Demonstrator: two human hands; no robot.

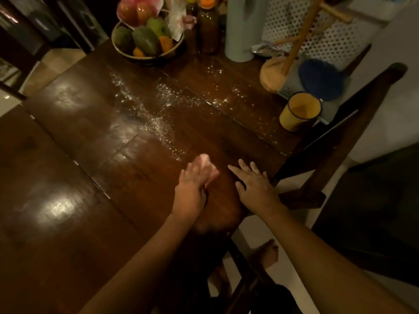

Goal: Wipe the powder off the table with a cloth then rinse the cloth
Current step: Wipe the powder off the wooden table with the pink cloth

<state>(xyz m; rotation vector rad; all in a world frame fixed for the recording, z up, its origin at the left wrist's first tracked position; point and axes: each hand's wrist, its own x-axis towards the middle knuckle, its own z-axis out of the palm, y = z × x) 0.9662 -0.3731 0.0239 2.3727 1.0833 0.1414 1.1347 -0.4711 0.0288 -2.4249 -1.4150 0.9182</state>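
White powder (158, 103) lies scattered in streaks across the middle of the dark wooden table (74, 137), running from near the fruit bowl down toward my hands. My left hand (192, 184) presses a small pale pink cloth (209, 169) onto the table just below the powder's near end; the cloth shows past my fingers. My right hand (254, 184) rests flat on the table beside it, fingers spread, near the table's right corner.
A fruit bowl (147, 41), two bottles (207, 26), a pale cylinder (242, 30) and a wooden stand (274, 73) crowd the far end. A yellow mug (299, 112) sits at the right edge. A dark chair (353, 123) stands to the right; my bare foot (267, 252) shows below.
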